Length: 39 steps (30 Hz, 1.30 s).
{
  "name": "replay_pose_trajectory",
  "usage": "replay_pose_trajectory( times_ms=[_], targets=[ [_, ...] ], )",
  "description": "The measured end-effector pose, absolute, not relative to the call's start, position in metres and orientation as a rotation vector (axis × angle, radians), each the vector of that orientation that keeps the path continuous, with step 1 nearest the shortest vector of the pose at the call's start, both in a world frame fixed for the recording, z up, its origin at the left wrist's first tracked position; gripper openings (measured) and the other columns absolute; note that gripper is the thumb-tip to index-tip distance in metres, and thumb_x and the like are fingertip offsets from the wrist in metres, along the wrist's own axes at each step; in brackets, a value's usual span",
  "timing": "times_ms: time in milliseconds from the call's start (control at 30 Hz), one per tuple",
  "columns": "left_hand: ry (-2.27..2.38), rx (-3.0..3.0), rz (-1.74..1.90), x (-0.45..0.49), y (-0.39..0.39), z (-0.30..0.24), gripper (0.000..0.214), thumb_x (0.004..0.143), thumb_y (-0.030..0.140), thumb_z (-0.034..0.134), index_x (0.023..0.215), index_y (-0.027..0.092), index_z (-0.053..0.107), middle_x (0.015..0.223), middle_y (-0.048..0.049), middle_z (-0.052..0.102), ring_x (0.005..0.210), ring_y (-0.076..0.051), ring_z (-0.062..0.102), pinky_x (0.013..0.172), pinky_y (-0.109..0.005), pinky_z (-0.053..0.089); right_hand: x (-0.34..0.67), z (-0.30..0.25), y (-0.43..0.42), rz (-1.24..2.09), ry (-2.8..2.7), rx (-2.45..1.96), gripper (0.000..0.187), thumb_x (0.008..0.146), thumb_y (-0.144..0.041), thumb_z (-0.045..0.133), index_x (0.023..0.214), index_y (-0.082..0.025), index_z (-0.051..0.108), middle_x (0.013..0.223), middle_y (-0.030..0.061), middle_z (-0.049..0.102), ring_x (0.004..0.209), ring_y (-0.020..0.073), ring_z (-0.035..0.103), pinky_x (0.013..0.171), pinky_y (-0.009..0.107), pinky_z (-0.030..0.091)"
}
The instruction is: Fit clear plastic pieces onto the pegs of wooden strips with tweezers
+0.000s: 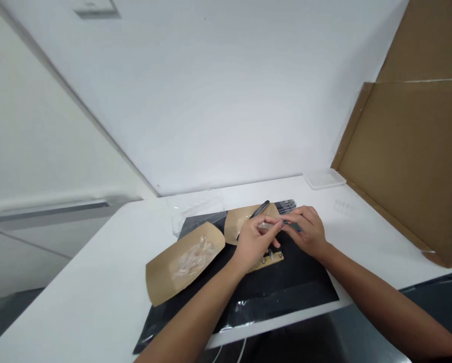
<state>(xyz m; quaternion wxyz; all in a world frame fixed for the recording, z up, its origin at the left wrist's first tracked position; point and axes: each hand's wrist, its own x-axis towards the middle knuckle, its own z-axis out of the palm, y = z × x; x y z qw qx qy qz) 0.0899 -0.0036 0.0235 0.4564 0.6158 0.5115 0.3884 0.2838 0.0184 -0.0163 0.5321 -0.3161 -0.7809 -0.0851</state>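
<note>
My left hand [253, 240] is closed in a pinch over the black mat [286, 287], with a black tweezers-like tool [259, 209] sticking up past its fingers. My right hand [307, 231] meets it fingertip to fingertip, fingers pressed together on something small that I cannot make out. Below the hands a small tan strip with metal dots [271, 259] lies on the mat. A brown paper tray [184, 262] holding several small clear pieces sits to the left; a second brown tray [241, 219] lies behind my left hand.
The white table [97, 282] stands against a white wall. A clear plastic bag [195, 206] lies behind the trays. A shallow clear lid or tray [324, 178] rests at the back right, beside a large cardboard sheet [407, 166]. Dark ridged parts [285, 205] lie behind my right hand.
</note>
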Motion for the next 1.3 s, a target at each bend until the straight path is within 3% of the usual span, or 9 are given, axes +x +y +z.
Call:
replay_pose_trajectory(
  times_ms=[133,267,500,733,867,967,1133,1200,1300],
  targets=[
    [1.196,1.424,1.043,0.089,-0.003,0.018,0.041,0.086,0.055,0.077,0.100,0.017,0.074,0.055,-0.0011,0.071,0.038,-0.009,0.053,0.038,-0.016,0.035,0.281,-0.012,0.019,-0.324,-1.844,-0.715,0.018,0.095,-0.018,0.077,0.112,-0.024,0.076,0.090,0.0034,0.073,0.081,0.0185,0.068,0.080,0.036,0.053],
    [1.110,1.473,1.149,0.081,0.002,0.005,0.032,0.086,0.047,0.080,0.097,0.017,0.077,0.075,-0.0063,0.078,0.069,-0.018,0.075,0.051,-0.019,0.051,0.277,-0.012,0.020,-0.269,-1.898,-0.707,0.015,0.096,-0.020,0.077,0.110,-0.023,0.077,0.089,0.0044,0.075,0.080,0.0183,0.068,0.076,0.034,0.055],
    [0.968,1.604,1.167,0.077,0.001,0.002,0.027,0.096,0.040,0.072,0.108,0.018,0.082,0.114,-0.0115,0.075,0.074,-0.016,0.075,0.066,-0.029,0.063,0.275,-0.008,0.018,-0.202,-1.868,-0.739,0.013,0.096,-0.016,0.076,0.107,-0.023,0.077,0.090,0.0043,0.077,0.080,0.0177,0.071,0.075,0.032,0.059],
    [1.090,1.951,1.250,0.069,0.005,0.012,0.028,0.104,0.038,0.060,0.108,0.020,0.081,0.099,-0.0087,0.074,0.075,-0.016,0.068,0.048,-0.023,0.045,0.279,-0.010,0.019,-0.036,-1.887,-0.794,0.015,0.099,-0.019,0.070,0.113,-0.025,0.074,0.094,0.0058,0.074,0.086,0.0196,0.070,0.078,0.034,0.063],
    [1.539,2.195,1.336,0.051,0.017,0.009,0.024,0.103,0.035,0.060,0.102,0.019,0.079,0.092,-0.0068,0.075,0.083,-0.021,0.067,0.070,-0.031,0.053,0.278,-0.015,0.022,0.382,-1.712,-0.886,0.010,0.104,-0.029,0.063,0.106,-0.025,0.072,0.099,0.0073,0.067,0.085,0.0194,0.068,0.064,0.031,0.063],
    [1.816,2.343,1.117,0.040,0.025,0.005,0.024,0.100,0.035,0.061,0.096,0.019,0.077,0.096,-0.0087,0.075,0.097,-0.028,0.067,0.086,-0.040,0.055,0.280,-0.018,0.026,0.747,-1.508,-0.935,0.021,0.103,-0.044,0.063,0.100,-0.024,0.068,0.096,0.0056,0.062,0.073,0.0156,0.065,0.044,0.023,0.052],
    [2.013,2.430,0.700,0.036,0.025,0.003,0.031,0.099,0.043,0.060,0.107,0.020,0.078,0.104,-0.0119,0.074,0.110,-0.035,0.063,0.082,-0.042,0.056,0.284,-0.018,0.034,1.109,-1.311,-0.945,0.035,0.097,-0.058,0.069,0.102,-0.024,0.063,0.063,-0.0057,0.054,0.044,0.0075,0.041,0.036,0.019,0.030],
    [2.037,2.434,0.596,0.036,0.024,0.004,0.033,0.100,0.044,0.058,0.108,0.019,0.079,0.106,-0.0131,0.073,0.113,-0.036,0.061,0.083,-0.043,0.056,0.284,-0.017,0.035,1.229,-1.257,-0.896,0.037,0.095,-0.059,0.072,0.104,-0.024,0.063,0.060,-0.0075,0.053,0.042,0.0064,0.036,0.036,0.019,0.026],
    [2.039,2.414,0.482,0.037,0.024,0.006,0.033,0.099,0.044,0.059,0.106,0.019,0.079,0.106,-0.0143,0.073,0.116,-0.037,0.059,0.087,-0.045,0.056,0.283,-0.015,0.034,1.327,-1.179,-0.833,0.037,0.090,-0.056,0.078,0.102,-0.024,0.063,0.064,-0.0060,0.054,0.048,0.0077,0.040,0.036,0.017,0.022]
  ],
)
